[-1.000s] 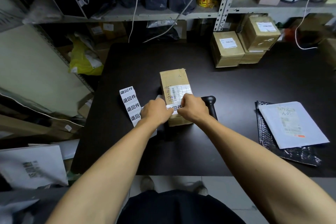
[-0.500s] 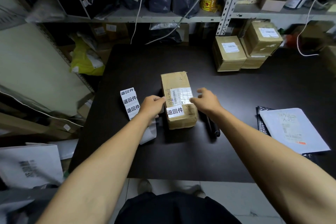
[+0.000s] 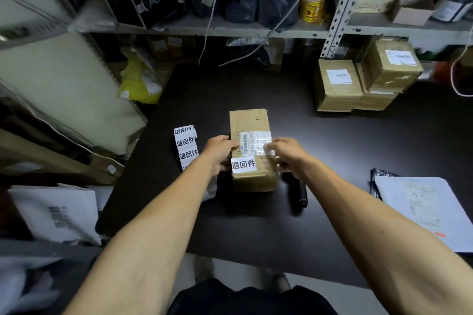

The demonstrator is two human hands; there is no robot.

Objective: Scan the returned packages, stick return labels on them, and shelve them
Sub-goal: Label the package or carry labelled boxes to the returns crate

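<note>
A brown cardboard package (image 3: 249,123) lies on the black table (image 3: 332,148) in the middle. It carries a shipping label and a white return label (image 3: 243,164) with black characters near its front end. My left hand (image 3: 218,152) grips the package's left side, and my right hand (image 3: 288,155) grips its right side with fingers over the shipping label. A strip of return labels (image 3: 185,144) lies just left of the package. The black scanner (image 3: 297,192) lies on the table by my right wrist, partly hidden.
Three stacked brown boxes (image 3: 358,82) sit at the back right of the table. A white mailer on a black bubble bag (image 3: 419,210) lies at the right. Metal shelves (image 3: 230,29) with bags, boxes and a tape roll (image 3: 312,7) run behind. Parcels crowd the left floor.
Both hands left the return label after pressing it down and moved to the package's sides. The right hand shifted back onto the package from beside it.
</note>
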